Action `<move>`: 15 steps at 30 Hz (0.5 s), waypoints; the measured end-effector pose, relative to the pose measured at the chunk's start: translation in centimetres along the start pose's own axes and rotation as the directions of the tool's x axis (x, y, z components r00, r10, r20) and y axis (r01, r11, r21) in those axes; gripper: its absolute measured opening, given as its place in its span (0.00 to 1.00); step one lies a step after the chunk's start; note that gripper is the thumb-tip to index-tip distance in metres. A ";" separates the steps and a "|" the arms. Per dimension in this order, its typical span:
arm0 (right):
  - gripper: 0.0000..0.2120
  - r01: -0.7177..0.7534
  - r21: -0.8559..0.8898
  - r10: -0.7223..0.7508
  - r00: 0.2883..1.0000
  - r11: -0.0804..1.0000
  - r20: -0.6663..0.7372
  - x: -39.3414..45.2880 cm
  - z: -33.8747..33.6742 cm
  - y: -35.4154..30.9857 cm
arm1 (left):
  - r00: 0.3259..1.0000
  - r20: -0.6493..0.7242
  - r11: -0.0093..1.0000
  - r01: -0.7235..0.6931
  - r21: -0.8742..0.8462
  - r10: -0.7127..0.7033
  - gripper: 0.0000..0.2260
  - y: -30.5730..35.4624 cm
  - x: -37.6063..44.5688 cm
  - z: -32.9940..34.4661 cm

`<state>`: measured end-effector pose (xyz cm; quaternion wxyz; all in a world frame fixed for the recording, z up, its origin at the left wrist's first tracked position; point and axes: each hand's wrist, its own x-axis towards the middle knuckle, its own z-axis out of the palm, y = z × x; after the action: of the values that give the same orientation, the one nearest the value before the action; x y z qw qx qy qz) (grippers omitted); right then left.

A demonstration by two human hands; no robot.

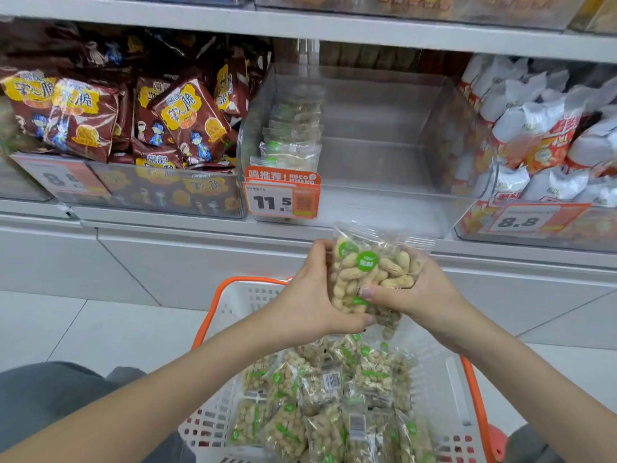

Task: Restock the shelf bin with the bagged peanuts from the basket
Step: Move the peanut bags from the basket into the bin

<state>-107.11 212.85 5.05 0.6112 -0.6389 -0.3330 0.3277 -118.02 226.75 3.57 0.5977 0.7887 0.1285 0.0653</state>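
Observation:
Both hands hold a small stack of clear peanut bags [370, 272] with green round stickers, above the basket and just below the shelf edge. My left hand [310, 295] grips the stack's left side and bottom. My right hand [417, 292] grips its right side, thumb across the front. The white basket with orange rim [230, 315] stands on the floor below and holds several more peanut bags [334, 396]. The clear shelf bin [384, 162] straight ahead holds a row of peanut bags [290, 138] standing at its left side; the rest of it is bare.
An orange price tag reading 11.5 [282, 195] hangs on the bin's front left. A bin of brown snack bags [140, 121] lies to the left, a bin of white and orange bags [541, 135] to the right. An upper shelf board [300, 25] runs overhead.

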 end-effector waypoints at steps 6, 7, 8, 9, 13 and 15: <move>0.27 0.171 -0.004 -0.166 0.948 0.985 -0.272 4.3 -3.8 -6.6 | 0.974 -0.133 0.899 -0.110 0.424 0.181 0.37 1.2 2.7 -4.7; 0.28 0.157 -0.030 -0.159 0.941 0.987 -0.299 6.0 -4.6 -7.4 | 0.969 -0.149 0.846 -0.094 0.525 0.199 0.35 1.1 3.2 -5.8; 0.30 0.125 -0.060 -0.138 0.939 0.990 -0.314 7.9 -5.3 -8.0 | 0.964 -0.160 0.801 -0.077 0.594 0.211 0.34 1.1 3.7 -6.6; 0.31 0.092 -0.092 -0.116 0.941 0.992 -0.316 9.9 -6.0 -8.2 | 0.962 -0.168 0.771 -0.060 0.634 0.213 0.33 1.0 4.0 -7.2; 0.29 -0.026 -0.198 -0.048 0.933 0.980 -0.357 18.1 -7.8 -6.9 | 0.974 -0.080 0.583 -0.060 0.810 0.212 0.30 0.8 4.7 -7.8; 0.28 -0.082 -0.235 -0.007 0.934 0.968 -0.357 21.8 -8.2 -5.9 | 0.971 -0.033 0.503 -0.094 0.859 0.239 0.29 0.7 4.7 -8.3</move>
<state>-88.18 226.47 11.03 0.5708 -0.7645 -0.2431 0.1749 -115.52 235.59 6.34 0.1149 0.9811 0.1109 0.1093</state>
